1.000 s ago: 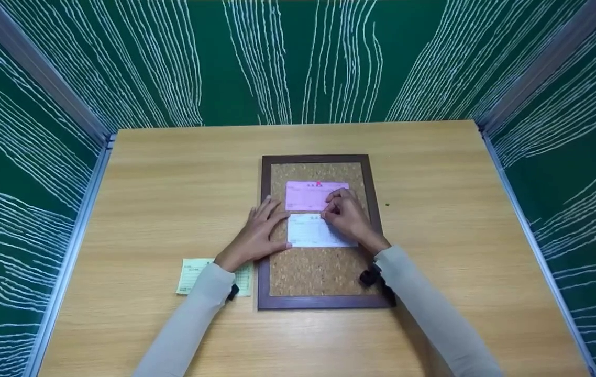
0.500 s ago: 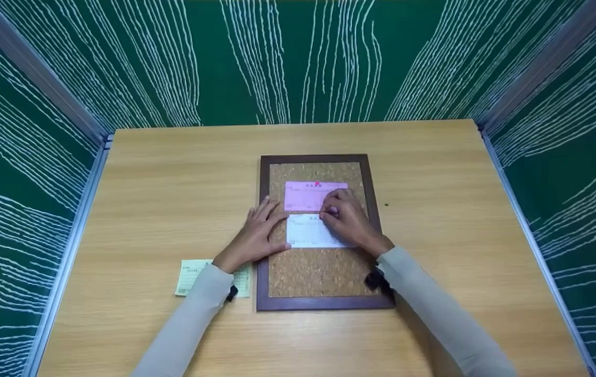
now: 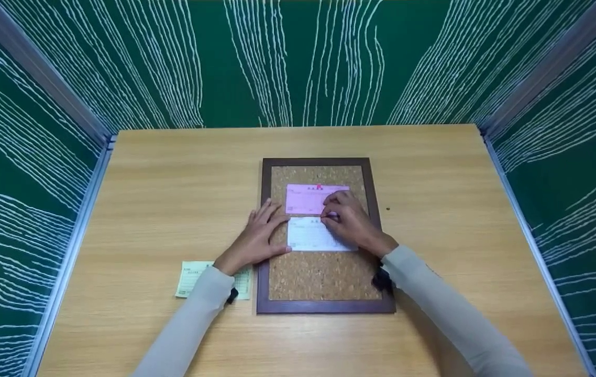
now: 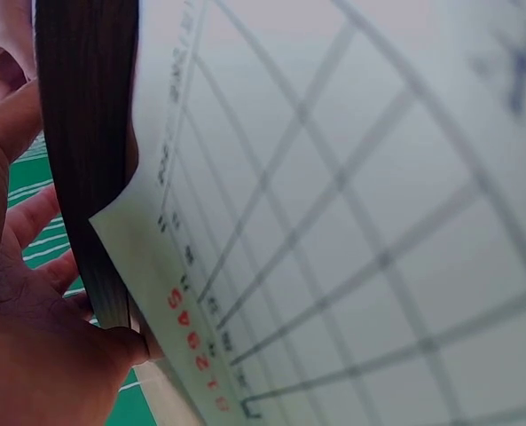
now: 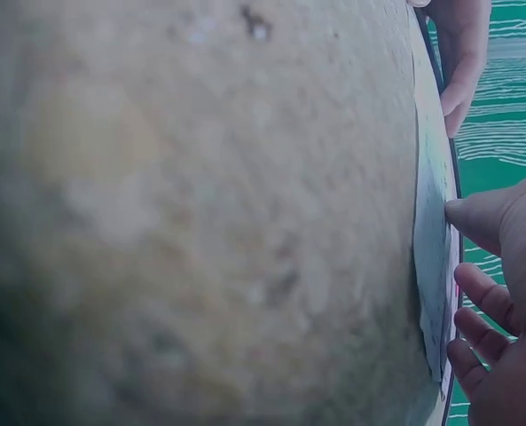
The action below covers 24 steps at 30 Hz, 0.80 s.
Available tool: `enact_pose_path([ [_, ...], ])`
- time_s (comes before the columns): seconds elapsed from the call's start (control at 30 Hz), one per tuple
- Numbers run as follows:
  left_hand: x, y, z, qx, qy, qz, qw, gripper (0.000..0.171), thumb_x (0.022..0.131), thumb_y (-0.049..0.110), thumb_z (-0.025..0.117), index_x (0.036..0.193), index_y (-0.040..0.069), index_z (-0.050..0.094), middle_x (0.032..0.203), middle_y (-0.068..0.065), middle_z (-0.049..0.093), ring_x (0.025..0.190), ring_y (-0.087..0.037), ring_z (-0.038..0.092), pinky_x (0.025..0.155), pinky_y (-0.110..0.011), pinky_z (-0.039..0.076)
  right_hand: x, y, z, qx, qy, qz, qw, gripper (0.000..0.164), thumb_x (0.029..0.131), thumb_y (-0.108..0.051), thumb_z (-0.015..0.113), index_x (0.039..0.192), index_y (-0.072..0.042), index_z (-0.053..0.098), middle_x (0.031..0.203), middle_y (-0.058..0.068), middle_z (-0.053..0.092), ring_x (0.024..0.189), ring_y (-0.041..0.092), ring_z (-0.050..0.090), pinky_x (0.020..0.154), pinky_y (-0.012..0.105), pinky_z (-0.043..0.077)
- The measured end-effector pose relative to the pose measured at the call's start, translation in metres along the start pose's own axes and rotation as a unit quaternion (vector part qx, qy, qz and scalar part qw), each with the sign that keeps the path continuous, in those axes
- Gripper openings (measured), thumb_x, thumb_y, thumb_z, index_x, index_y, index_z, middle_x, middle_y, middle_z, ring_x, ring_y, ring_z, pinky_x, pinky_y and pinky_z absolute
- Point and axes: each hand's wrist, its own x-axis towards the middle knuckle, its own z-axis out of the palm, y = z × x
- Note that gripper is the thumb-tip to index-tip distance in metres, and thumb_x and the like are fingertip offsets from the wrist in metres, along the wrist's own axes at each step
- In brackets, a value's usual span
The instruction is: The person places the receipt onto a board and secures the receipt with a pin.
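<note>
A white printed slip (image 3: 308, 238) lies on the cork board (image 3: 324, 277), just below a pink slip (image 3: 302, 200) that has a red push pin (image 3: 319, 186) at its top edge. My left hand (image 3: 257, 234) rests with spread fingers over the board's left frame, thumb and index fingertip at the white slip's left corners. At that slip's top middle, my right hand (image 3: 349, 221) pinches a small red push pin (image 3: 322, 217), mostly hidden by the fingertips. In the right wrist view, the thumb (image 5: 477, 217) meets the white slip (image 5: 431, 257) seen nearly edge-on.
A green printed slip (image 3: 193, 277) lies on the wooden table (image 3: 141, 209) left of the board, partly under my left forearm; it fills much of the left wrist view. A tiny dark speck (image 3: 388, 209) sits right of the board. Green walls with white lines surround the table.
My right wrist and forearm have shifted slightly to the right while the fingertips stay at the white slip's top edge. The left hand keeps its place.
</note>
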Motion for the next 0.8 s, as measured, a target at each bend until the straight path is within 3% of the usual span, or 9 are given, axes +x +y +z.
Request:
enact_pose_path([
  [0.23, 0.0009, -0.0013, 0.0014, 0.0, 0.0, 0.004, 1.0, 0.08, 0.097, 0.048, 0.082, 0.164, 0.015, 0.052, 0.181, -0.016, 0.023, 0.171, -0.037, 0.002, 0.134, -0.066, 0.001, -0.0004, 0.003, -0.0009, 0.008, -0.004, 0.018, 1.0, 0.006, 0.1, -0.013, 0.082, 0.1, -0.008, 0.085, 0.131, 0.011, 0.067, 0.13, 0.032, 0.051, 0.115, 0.052, 0.039],
  [0.5, 0.0003, -0.0024, 0.0004, -0.007, 0.005, 0.004, 1.0, 0.082, 0.096, 0.048, 0.084, 0.163, 0.014, 0.053, 0.181, -0.016, 0.025, 0.171, -0.038, 0.003, 0.133, -0.069, 0.002, -0.0005, 0.0054, 0.0005, 0.013, 0.024, -0.018, 0.999, 0.008, 0.098, -0.014, 0.084, 0.095, -0.007, 0.084, 0.128, 0.015, 0.069, 0.126, 0.036, 0.054, 0.111, 0.054, 0.041],
  [0.8, 0.0023, -0.0029, 0.001, 0.0, 0.0, -0.002, 1.0, 0.082, 0.096, 0.051, 0.083, 0.164, 0.016, 0.052, 0.182, -0.015, 0.023, 0.171, -0.036, 0.002, 0.133, -0.068, 0.002, -0.0013, 0.0071, 0.0011, 0.027, 0.016, 0.008, 0.999, 0.007, 0.099, -0.013, 0.084, 0.101, -0.007, 0.085, 0.13, 0.013, 0.067, 0.13, 0.034, 0.052, 0.113, 0.051, 0.04],
])
